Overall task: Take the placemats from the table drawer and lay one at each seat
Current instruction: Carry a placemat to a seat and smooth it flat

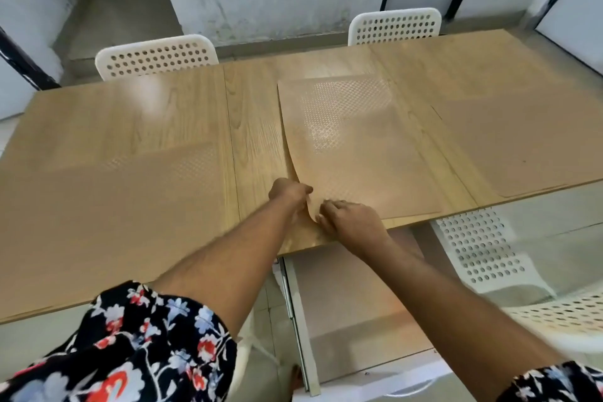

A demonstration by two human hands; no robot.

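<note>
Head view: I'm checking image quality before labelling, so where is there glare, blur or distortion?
Head view: glare whitens the textured tan placemat in the middle and the wooden table at far left; the white perforated chair at right is smeared; the wide-angle lens tilts the table edges; the left hand and right hand stay fairly sharp.

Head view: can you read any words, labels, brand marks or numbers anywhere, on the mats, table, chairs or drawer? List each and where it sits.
None: no readable text in this view.
Tan textured placemats: embossed dot pattern only, no print.
Light wooden table: bare grain.
White perforated plastic chairs: holes only, no label.
Open drawer under the table: no markings visible.
Dark floral sleeve: flowers, no lettering.
</note>
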